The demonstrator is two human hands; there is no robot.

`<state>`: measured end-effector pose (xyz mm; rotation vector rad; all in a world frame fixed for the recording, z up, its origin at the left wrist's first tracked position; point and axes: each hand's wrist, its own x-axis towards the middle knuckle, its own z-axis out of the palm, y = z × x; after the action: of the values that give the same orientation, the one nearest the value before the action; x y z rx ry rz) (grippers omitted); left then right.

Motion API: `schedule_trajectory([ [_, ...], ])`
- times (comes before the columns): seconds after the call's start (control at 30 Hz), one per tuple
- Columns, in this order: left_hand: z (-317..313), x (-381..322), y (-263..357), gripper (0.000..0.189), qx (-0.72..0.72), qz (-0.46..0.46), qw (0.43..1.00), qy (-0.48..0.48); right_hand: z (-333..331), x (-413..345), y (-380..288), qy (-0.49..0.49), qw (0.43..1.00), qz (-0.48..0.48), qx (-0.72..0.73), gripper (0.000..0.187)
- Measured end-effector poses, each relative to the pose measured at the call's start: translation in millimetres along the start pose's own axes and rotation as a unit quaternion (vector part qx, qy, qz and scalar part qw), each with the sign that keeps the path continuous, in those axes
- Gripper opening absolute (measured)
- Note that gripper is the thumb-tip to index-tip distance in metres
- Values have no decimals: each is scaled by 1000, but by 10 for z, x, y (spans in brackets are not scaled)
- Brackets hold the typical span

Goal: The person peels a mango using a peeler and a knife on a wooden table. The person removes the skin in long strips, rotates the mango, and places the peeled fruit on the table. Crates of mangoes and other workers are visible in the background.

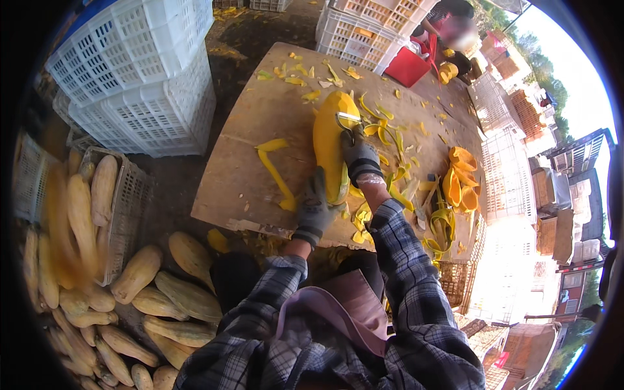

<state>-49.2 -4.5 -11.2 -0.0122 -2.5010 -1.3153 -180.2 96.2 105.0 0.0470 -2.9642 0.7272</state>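
A long, mostly peeled yellow squash [327, 134] lies on the wooden table [234, 170], with some greenish skin left at its near end. My right hand [360, 152], in a grey glove, grips a metal-bladed peeler [348, 117] whose blade rests on the far part of the squash. Beside the near end, my left hand [314, 207], also gloved, is against the squash with its fingers along the left side; how firmly it holds is hidden. Strips of yellow peel [273, 173] lie left of the squash, and more peel [385, 131] is scattered to its right.
Orange squash pieces [460, 178] sit at the table's right side. Unpeeled squashes [187, 297] cover the ground at lower left, beside a filled crate [124, 209]. White plastic crates [146, 97] are stacked at upper left, others [360, 46] beyond the table. A person [451, 24] is at upper right.
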Motion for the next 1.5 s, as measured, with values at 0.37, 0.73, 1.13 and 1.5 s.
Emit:
schedule_trajectory([
  [0.37, 78, -96, -151, 123, 23, -51, 998, 21, -415, -1707, -216, -158, 979, 66, 108, 69],
  [0.73, 59, -50, -1, 119, 20, -45, 999, -14, 145, -160, -295, -72, 991, -4, -115, 72],
  [1.13, 5, -95, -132, 118, -27, -61, 998, -12, -372, -1268, -114, -89, 995, 10, 42, 69],
  [1.5, 12, -74, -53, 117, -1, -37, 999, 4, 29, -817, 137, -95, 995, -39, 5, 71],
])
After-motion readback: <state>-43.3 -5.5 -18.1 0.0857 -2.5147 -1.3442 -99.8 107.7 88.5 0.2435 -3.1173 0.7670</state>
